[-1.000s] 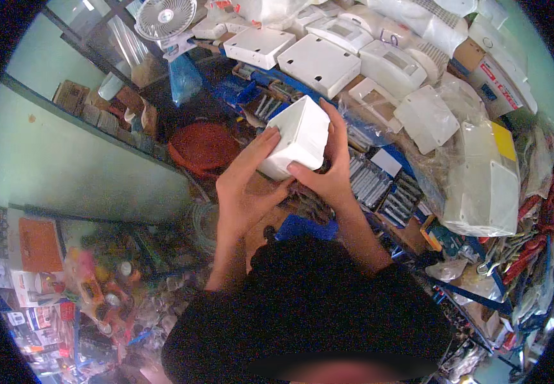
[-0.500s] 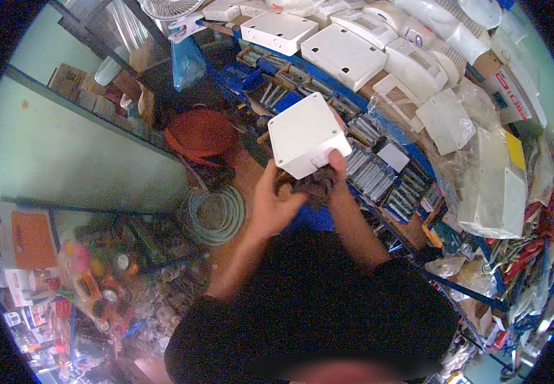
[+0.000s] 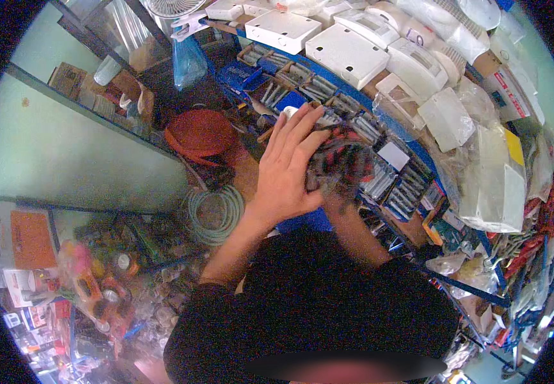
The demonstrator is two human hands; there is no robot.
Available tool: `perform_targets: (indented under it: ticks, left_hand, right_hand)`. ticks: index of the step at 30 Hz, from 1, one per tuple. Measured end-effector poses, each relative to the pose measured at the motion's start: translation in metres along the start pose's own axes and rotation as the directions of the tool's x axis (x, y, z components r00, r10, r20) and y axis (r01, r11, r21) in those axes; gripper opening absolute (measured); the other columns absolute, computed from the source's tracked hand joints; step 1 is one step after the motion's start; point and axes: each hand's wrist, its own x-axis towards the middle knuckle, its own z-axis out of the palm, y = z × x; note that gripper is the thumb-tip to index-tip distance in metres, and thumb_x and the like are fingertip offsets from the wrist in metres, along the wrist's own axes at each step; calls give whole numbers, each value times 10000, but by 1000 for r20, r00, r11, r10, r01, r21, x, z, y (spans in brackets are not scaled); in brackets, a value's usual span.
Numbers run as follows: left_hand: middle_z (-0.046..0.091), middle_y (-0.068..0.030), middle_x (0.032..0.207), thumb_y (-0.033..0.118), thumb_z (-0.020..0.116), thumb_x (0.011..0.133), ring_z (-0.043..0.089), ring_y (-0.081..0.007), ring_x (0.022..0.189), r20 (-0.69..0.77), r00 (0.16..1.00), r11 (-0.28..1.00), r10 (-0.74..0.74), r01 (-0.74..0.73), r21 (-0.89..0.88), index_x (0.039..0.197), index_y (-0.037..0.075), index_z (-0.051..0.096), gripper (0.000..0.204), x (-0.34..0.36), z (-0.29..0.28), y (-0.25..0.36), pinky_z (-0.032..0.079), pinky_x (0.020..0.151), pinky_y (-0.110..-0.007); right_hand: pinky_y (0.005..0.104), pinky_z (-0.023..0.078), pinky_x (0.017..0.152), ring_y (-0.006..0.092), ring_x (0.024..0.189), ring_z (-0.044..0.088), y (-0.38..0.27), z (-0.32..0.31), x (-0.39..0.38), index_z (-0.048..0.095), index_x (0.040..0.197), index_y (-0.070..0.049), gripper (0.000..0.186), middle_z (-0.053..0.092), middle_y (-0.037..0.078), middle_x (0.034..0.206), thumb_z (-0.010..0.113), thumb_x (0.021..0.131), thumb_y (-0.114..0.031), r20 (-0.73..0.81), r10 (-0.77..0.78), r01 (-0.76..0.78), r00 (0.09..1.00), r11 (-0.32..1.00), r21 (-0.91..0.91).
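My left hand lies along one side of a white plastic junction box, fingers long and thumb bent inward. Only a small white corner of the box shows past the fingertips; the rest is hidden. A dark, red-patterned cloth, smeared by motion, covers the side facing my right arm. My right hand is mostly hidden behind this cloth and seems to hold it against the box.
Bins of metal bolts fill the blue-edged shelf ahead. White plastic housings line the shelf above it. A red coiled hose and a pale green cable coil lie to the left. A blue bag hangs farther back.
The white box has turned from face-up view to almost hidden behind my left hand. My left hand has moved up along it, and the cloth has come up from beneath to the right side.
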Motion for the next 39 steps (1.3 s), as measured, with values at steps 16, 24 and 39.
perform_targets:
  ticks: [16, 24, 39]
  left_hand:
    - [515, -215, 1450, 163, 697, 765, 475, -431, 1351, -72, 995, 974, -63, 45, -221, 1376, 47, 556, 638, -21, 48, 1, 325, 1150, -515]
    - [544, -182, 1427, 434, 684, 780, 448, -433, 1371, 33, 996, 965, 87, -76, -253, 1337, 82, 593, 665, 7, 22, -32, 289, 1156, -548]
    - [671, -129, 1248, 177, 719, 814, 625, -238, 1183, -96, 956, 900, -279, 225, -373, 1257, 28, 636, 475, -13, -2, -30, 521, 974, -396]
  right_hand:
    - [395, 384, 1148, 247, 1333, 495, 37, -71, -17, 303, 1559, -81, 560, 486, 136, 1473, 404, 1076, -345, -164, 99, -22, 981, 909, 416]
    - [454, 348, 1178, 256, 1405, 436, 30, -43, -40, 388, 1519, -153, 555, 431, 99, 1540, 445, 1050, -444, -166, 210, -194, 963, 975, 109]
    - [379, 400, 1106, 246, 1332, 488, -48, -23, -25, 139, 1614, -78, 1011, 444, 165, 1502, 765, 838, -245, 44, -194, 187, 980, 826, -532]
